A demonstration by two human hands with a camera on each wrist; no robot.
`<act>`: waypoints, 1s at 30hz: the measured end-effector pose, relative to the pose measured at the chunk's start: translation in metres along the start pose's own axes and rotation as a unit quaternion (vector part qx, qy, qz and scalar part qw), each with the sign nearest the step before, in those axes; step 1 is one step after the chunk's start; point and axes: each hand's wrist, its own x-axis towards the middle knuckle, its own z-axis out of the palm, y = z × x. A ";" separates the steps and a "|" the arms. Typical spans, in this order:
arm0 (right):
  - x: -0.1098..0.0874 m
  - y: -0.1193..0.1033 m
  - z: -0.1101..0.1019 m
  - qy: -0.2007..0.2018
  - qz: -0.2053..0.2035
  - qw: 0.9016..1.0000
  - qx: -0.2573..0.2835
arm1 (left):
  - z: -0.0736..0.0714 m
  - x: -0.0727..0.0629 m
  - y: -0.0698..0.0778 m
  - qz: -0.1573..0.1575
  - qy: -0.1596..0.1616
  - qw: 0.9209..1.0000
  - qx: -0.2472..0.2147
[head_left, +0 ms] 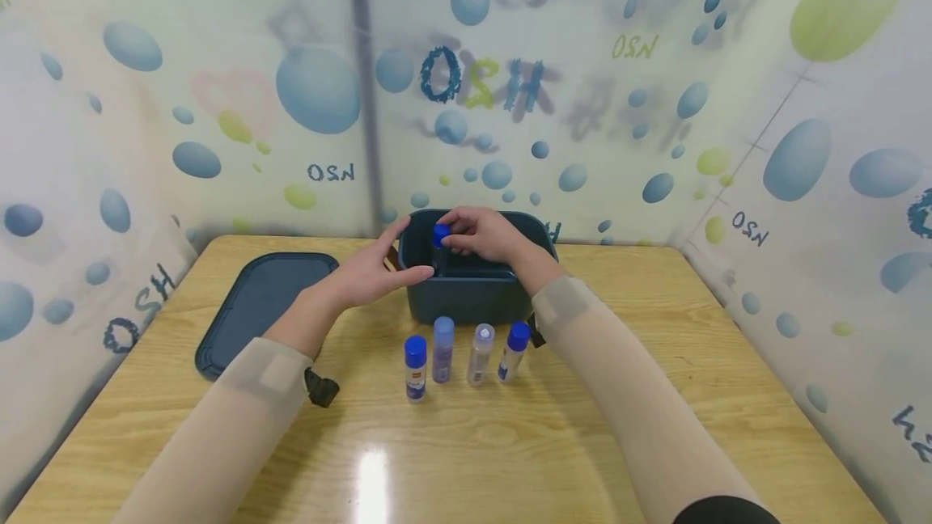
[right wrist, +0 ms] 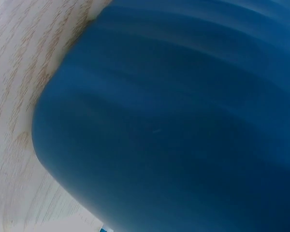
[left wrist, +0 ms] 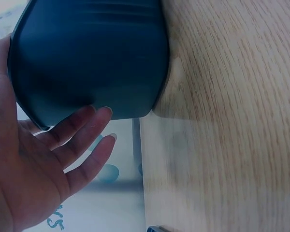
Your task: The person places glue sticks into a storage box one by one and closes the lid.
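Note:
A dark blue-green bin (head_left: 466,302) stands near the back of the table. Over its opening, my right hand (head_left: 486,234) pinches the blue cap of a glue stick (head_left: 441,237) with thumb and fingertips; the stick's lower part is dark and hard to see inside the bin. My left hand (head_left: 367,273) touches the bin's left end, thumb toward the front rim and fingers spread along the side. In the left wrist view, the fingers (left wrist: 87,130) lie loosely against the bin wall (left wrist: 96,63). Only the bin's outer wall (right wrist: 159,130) fills the right wrist view.
In front of the bin stand several glue sticks: a blue-capped one (head_left: 416,370), a lilac one (head_left: 442,350), a clear-capped one (head_left: 480,354) and another blue-capped one (head_left: 514,352). A dark lid (head_left: 255,306) lies flat at left. A patterned curtain (head_left: 466,103) hangs behind the table.

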 end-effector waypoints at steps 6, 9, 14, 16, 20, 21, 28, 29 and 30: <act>-0.002 0.000 -0.001 0.001 0.009 1.000 -0.002 | 0.000 0.001 0.001 0.001 0.001 1.000 -0.004; -0.002 0.000 -0.001 0.001 0.010 1.000 0.000 | 0.001 0.001 0.001 0.001 0.002 1.000 -0.004; -0.002 0.000 -0.001 0.003 0.008 1.000 0.003 | 0.001 0.000 0.001 0.000 0.007 1.000 -0.010; -0.002 -0.001 0.000 0.003 0.007 1.000 0.005 | 0.001 -0.001 0.002 -0.001 0.012 1.000 -0.012; -0.003 -0.001 0.001 0.001 0.006 1.000 0.006 | -0.001 -0.001 0.001 0.003 0.026 1.000 -0.009; -0.003 -0.001 0.000 0.001 0.007 1.000 0.006 | -0.001 -0.001 0.001 0.005 0.028 1.000 -0.008; -0.003 0.001 -0.002 0.007 0.010 1.000 0.011 | -0.002 -0.001 0.003 0.006 0.037 0.999 -0.009; -0.003 0.001 -0.003 0.008 0.010 1.000 0.015 | -0.002 -0.001 0.004 0.005 0.039 0.999 -0.008; -0.003 0.002 -0.004 0.010 0.011 1.000 0.017 | -0.002 -0.001 0.005 0.004 0.040 0.999 -0.009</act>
